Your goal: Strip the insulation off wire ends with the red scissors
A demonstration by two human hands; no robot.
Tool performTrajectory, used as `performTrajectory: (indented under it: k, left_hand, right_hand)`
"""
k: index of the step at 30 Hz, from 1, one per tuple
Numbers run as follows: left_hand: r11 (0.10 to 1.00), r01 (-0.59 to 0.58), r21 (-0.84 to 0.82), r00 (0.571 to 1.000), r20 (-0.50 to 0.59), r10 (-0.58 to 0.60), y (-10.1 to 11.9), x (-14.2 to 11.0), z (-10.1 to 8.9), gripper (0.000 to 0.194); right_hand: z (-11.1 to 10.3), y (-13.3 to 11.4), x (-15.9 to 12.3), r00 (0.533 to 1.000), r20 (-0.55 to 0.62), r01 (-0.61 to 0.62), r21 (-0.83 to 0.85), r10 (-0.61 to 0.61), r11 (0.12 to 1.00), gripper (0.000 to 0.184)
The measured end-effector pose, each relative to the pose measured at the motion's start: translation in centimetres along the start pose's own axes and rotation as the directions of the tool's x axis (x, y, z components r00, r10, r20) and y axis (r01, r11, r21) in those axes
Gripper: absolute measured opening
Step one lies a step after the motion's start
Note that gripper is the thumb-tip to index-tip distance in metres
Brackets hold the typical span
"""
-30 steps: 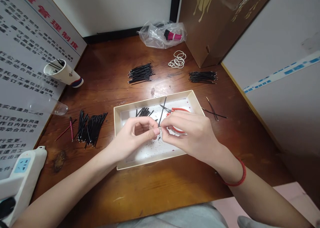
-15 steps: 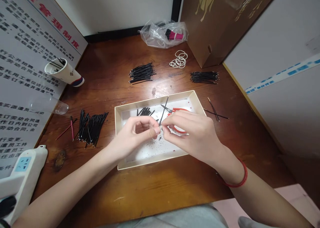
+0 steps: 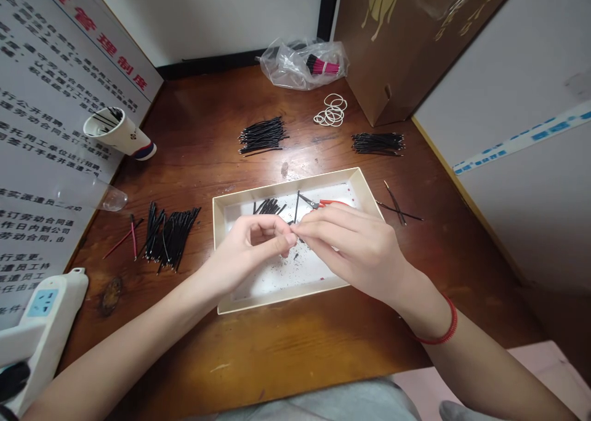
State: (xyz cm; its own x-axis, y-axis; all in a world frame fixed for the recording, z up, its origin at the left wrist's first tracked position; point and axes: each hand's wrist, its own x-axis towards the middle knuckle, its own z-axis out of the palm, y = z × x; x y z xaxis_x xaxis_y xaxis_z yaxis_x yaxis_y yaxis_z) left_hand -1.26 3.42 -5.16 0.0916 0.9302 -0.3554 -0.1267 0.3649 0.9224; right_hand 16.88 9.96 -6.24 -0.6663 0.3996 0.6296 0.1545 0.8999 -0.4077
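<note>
Both hands meet above a shallow cream tray [image 3: 224, 207] on the wooden desk. My left hand [image 3: 252, 248] is curled, thumb and forefinger pinched at the lower end of a thin black wire [image 3: 296, 207] that stands nearly upright. My right hand [image 3: 355, 248] pinches the same wire from the right, its fingers pressed together. Inside the tray lie red-handled pliers [image 3: 323, 203], partly hidden behind my right hand, a few short black wires [image 3: 266, 206] and black specks.
Piles of black wires lie at the left [image 3: 168, 231], back middle [image 3: 262, 135] and back right [image 3: 377, 143]. White rubber bands [image 3: 330, 111], a plastic bag with pink wires [image 3: 302, 63], a tipped paper cup [image 3: 119, 133], a brown box [image 3: 406, 39] and a power strip [image 3: 39, 322] surround them.
The wire has slid down between my fingers, so less of it sticks up. My right hand has flattened and shifted slightly lower over the pliers.
</note>
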Motion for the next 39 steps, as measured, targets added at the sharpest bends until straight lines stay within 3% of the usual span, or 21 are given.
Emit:
performTrajectory:
  k: [7, 15, 22, 39]
  left_hand:
    - [0.999, 0.034, -0.032, 0.996, 0.078, -0.032, -0.3, 0.1, -0.4, 0.023]
    - [0.993, 0.061, -0.105, 0.998, 0.027, -0.059, -0.4, 0.6, -0.1, 0.016]
    - [0.989, 0.082, -0.123, 0.997, 0.018, -0.08, -0.2, 0.3, -0.3, 0.017]
    - [0.994, 0.014, -0.11, 1.0, 0.026, -0.011, 0.0, 0.6, -0.3, 0.014]
  right_hand:
    - [0.2, -0.3, 0.2, 1.0, 0.002, -0.004, -0.08, 0.004, 0.997, 0.024]
    - [0.3, -0.2, -0.1, 0.998, -0.049, -0.035, -0.132, 0.029, 0.991, 0.021]
    - [0.5, -1.0, 0.1, 0.999, 0.019, -0.042, -0.198, 0.047, 0.979, 0.021]
    - [1.3, -1.3, 0.2, 0.989, -0.1, -0.125, -0.133, 0.112, 0.983, 0.019]
